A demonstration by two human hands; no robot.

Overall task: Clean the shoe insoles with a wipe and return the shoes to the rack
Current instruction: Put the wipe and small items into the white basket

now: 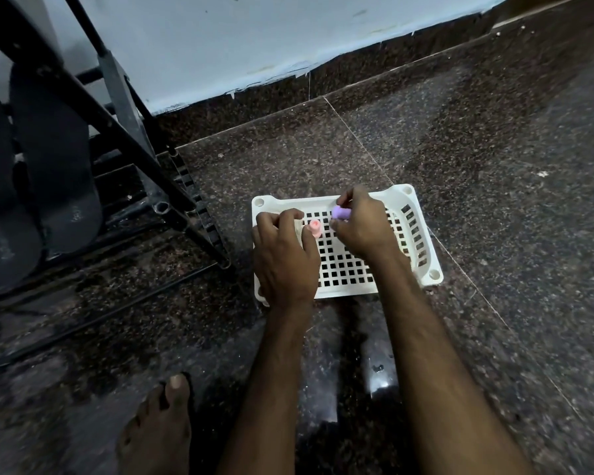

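Note:
A white perforated plastic basket (422,241) sits on the dark granite floor in front of me. Over it, my left hand (283,258) grips a small bottle with a pink nozzle (314,228), most of the bottle hidden under my fingers. My right hand (362,224) pinches a small purple cap (341,212) just right of the nozzle. A pair of black sandals (54,159) rests on the black shoe rack (127,138) at the left. No wipe is in view.
A white wall with a dark skirting (288,94) runs behind the basket. My bare foot (158,426) stands at the bottom left. Open granite floor (511,200) lies to the right of the basket.

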